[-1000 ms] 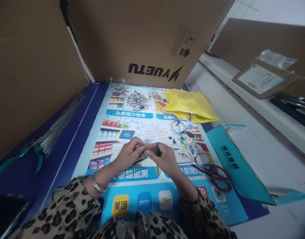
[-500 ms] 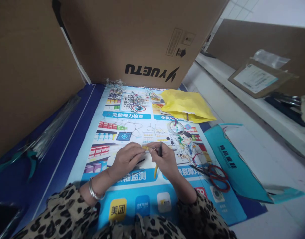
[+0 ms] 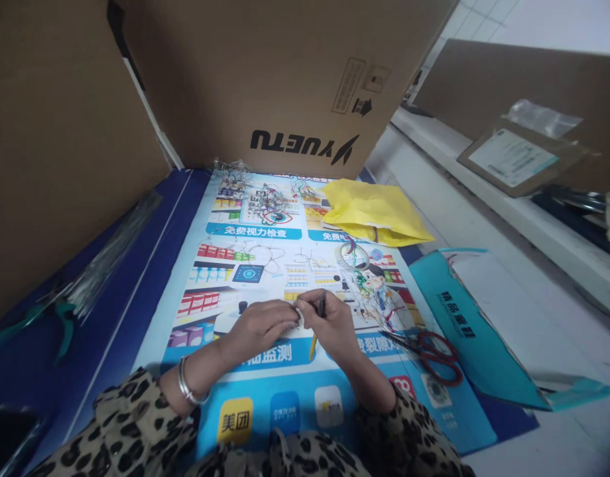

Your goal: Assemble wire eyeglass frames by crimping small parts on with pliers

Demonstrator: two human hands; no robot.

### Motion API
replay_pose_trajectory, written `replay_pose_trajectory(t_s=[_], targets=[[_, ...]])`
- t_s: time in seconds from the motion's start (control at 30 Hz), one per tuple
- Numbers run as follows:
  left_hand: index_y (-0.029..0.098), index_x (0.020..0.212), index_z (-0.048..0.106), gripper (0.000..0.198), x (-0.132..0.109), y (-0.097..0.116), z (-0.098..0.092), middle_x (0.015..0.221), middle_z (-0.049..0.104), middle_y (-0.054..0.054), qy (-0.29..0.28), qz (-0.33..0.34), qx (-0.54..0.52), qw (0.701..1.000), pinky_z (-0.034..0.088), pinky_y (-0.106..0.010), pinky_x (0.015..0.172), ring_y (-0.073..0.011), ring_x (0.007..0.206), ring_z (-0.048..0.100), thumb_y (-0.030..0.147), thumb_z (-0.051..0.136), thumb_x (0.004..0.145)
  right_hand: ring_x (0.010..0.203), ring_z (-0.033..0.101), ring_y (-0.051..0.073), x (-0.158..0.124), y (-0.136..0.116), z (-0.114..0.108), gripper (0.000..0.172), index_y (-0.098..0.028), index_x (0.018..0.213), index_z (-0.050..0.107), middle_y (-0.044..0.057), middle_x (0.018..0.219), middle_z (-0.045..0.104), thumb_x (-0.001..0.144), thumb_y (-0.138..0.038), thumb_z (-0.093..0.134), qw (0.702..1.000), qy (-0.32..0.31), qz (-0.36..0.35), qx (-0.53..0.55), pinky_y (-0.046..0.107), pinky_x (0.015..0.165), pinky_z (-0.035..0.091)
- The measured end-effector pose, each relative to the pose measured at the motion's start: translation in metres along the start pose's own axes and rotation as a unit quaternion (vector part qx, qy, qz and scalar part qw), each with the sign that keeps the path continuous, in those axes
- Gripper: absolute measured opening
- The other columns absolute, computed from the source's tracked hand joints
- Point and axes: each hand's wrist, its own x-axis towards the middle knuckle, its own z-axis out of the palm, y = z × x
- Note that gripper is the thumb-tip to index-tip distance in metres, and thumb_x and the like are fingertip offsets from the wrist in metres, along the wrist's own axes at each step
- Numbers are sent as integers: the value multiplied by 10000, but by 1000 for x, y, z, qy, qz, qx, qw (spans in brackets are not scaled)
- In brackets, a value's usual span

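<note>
My left hand (image 3: 265, 329), with a silver bangle at the wrist, is closed, its fingertips pinched together against those of my right hand. Whatever lies in that pinch is too small to make out. In my right hand (image 3: 331, 326) is a slim tool with a dark upper end and a yellow lower end (image 3: 313, 347); its exact kind does not show. Both hands are over a printed poster sheet (image 3: 265, 387). To the right of my right hand lie red-handled scissors (image 3: 438, 358), beside a tangle of thin coloured wires (image 3: 379, 301).
A clear ring (image 3: 353, 256) and a yellow bag (image 3: 377, 209) lie beyond my hands. Farther back are wire tangles (image 3: 270, 202). Teal-handled pliers (image 3: 65, 324) and a bundle of thin strands (image 3: 106, 258) lie left. A teal package (image 3: 459, 331) is right; cardboard (image 3: 265, 79) stands behind.
My left hand has shifted slightly right and down, and the fingertips of both hands have come closer together. The slim tool stays in my right hand.
</note>
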Motion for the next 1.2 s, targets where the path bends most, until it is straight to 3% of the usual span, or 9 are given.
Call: replay_pose_trajectory(t_s=[0.33, 0.43, 0.67, 0.8, 0.97, 1.1, 1.2], targets=[[222, 892, 676, 179, -3, 1, 1, 911, 683, -74, 16, -11, 9, 1000, 475, -305, 799, -193, 863, 621, 162, 528, 813, 504, 454, 89, 0, 1, 0, 125, -194, 709, 593, -30, 576, 560, 763, -295, 543, 997, 23, -53, -60, 216, 508, 387], [216, 915, 662, 189, -1, 2, 1, 915, 674, -76, -5, -16, 0, 1000, 473, -309, 813, -190, 882, 615, 163, 503, 827, 529, 479, 91, 1, 0, -1, 114, -195, 704, 591, -20, 623, 590, 766, -273, 535, 995, 24, -70, -64, 213, 529, 399], [168, 1050, 628, 274, 7, 5, -13, 1176, 562, -139, -72, -51, -203, 975, 444, -344, 870, -252, 1080, 521, 292, 487, 851, 540, 482, 97, 3, -2, -9, 118, -208, 717, 603, -15, 642, 593, 778, -262, 518, 989, 46, -101, -94, 222, 538, 402], [124, 924, 637, 309, 7, 2, -11, 968, 648, -129, -28, -152, -316, 936, 455, -324, 797, -206, 884, 592, 348, 425, 897, 566, 501, 105, 3, -2, -8, 127, -212, 718, 602, 4, 682, 609, 788, -261, 509, 988, 38, -125, -85, 236, 555, 418], [138, 846, 563, 189, 6, 1, -1, 728, 674, -59, -10, -250, -371, 894, 456, -235, 633, -131, 656, 603, 318, 605, 806, 628, 549, 127, 1, 2, -4, 100, -218, 742, 592, 11, 695, 607, 792, -259, 516, 984, 10, -157, -79, 249, 588, 439], [138, 844, 575, 212, 6, -1, 0, 641, 668, -44, -26, -289, -347, 892, 451, -231, 583, -129, 578, 600, 329, 633, 773, 633, 546, 119, 1, 3, -4, 98, -215, 748, 588, 6, 696, 594, 801, -222, 506, 982, -1, -169, -87, 242, 588, 428], [128, 825, 638, 202, 8, -1, -1, 662, 665, -50, -37, -297, -280, 912, 438, -225, 591, -132, 608, 598, 321, 628, 764, 638, 547, 121, 2, 4, -4, 93, -216, 755, 587, 4, 696, 589, 796, -206, 504, 979, -1, -179, -101, 242, 594, 428]])
